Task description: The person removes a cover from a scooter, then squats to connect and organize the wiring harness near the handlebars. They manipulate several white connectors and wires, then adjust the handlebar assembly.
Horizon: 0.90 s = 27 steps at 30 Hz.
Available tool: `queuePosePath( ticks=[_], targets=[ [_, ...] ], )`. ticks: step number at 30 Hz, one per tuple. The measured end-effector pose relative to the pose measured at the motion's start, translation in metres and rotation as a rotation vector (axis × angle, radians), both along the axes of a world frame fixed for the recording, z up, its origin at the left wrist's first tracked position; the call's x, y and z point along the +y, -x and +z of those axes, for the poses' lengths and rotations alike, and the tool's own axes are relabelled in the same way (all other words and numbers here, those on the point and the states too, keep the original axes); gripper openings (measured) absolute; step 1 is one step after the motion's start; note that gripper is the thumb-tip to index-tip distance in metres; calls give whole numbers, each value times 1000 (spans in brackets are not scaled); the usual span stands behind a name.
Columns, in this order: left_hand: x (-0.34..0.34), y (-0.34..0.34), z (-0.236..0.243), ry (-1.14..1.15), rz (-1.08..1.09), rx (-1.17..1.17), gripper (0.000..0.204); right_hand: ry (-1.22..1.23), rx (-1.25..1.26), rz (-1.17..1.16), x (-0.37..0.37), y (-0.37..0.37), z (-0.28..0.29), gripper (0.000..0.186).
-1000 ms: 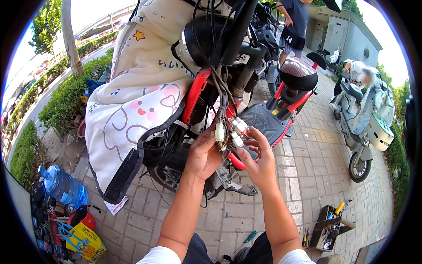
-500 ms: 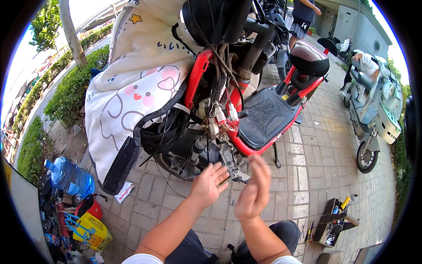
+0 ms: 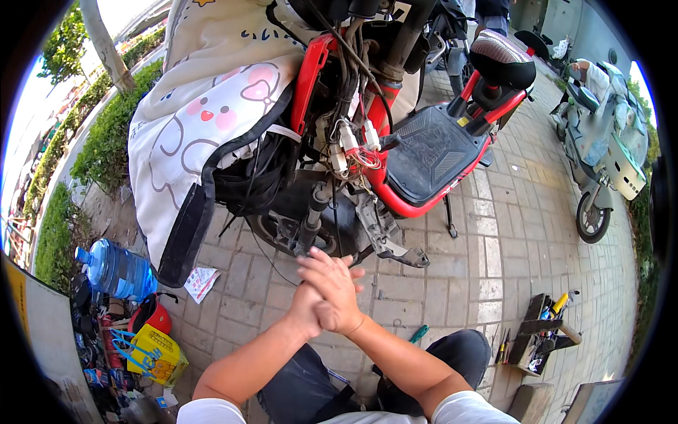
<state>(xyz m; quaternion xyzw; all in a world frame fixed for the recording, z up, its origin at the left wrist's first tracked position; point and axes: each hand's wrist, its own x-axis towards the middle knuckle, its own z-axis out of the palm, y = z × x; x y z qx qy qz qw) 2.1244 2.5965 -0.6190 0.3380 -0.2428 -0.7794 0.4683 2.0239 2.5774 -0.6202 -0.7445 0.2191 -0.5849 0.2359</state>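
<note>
In front of my knees, my two bare hands are pressed palm to palm. My right hand [image 3: 333, 286] lies across the left with its fingers stretched out. Beneath it, my left hand [image 3: 304, 309] is partly covered; a few fingertips poke out beyond the right hand. No object shows in either one. Just past them stands a red electric scooter [image 3: 394, 180] with its front panel off. Bundled wires with white connectors [image 3: 348, 140] hang exposed from its front. A loose-looking metal bracket [image 3: 385, 233] juts out low, beside the front fork [image 3: 311, 219].
A padded cartoon windshield cover [image 3: 183, 141] drapes over the scooter's left. A blue water jug [image 3: 116, 270], red helmet [image 3: 154, 316] and yellow bag [image 3: 157, 353] sit at left. At right are a wooden toolbox [image 3: 526, 350] and a pale parked scooter [image 3: 600, 152]. A green-handled tool [image 3: 419, 333] lies by my knee.
My hands were apart with fingers spread; now they have come together, the right over the left. The view has shifted, so the green-handled tool and more of the bracket show.
</note>
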Motion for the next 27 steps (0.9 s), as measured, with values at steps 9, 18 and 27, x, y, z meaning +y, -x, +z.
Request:
queuePosePath(
  ticks=[9, 18, 27],
  targets=[
    [-78, 8, 89, 498, 571, -166, 26, 116, -46, -645, -69, 47, 69, 33],
    [-109, 35, 80, 675, 642, -331, 33, 282, 29, -665, -123, 59, 106, 12],
    [-113, 16, 86, 616, 477, -68, 32, -126, -129, -541, -117, 71, 108, 12]
  ],
)
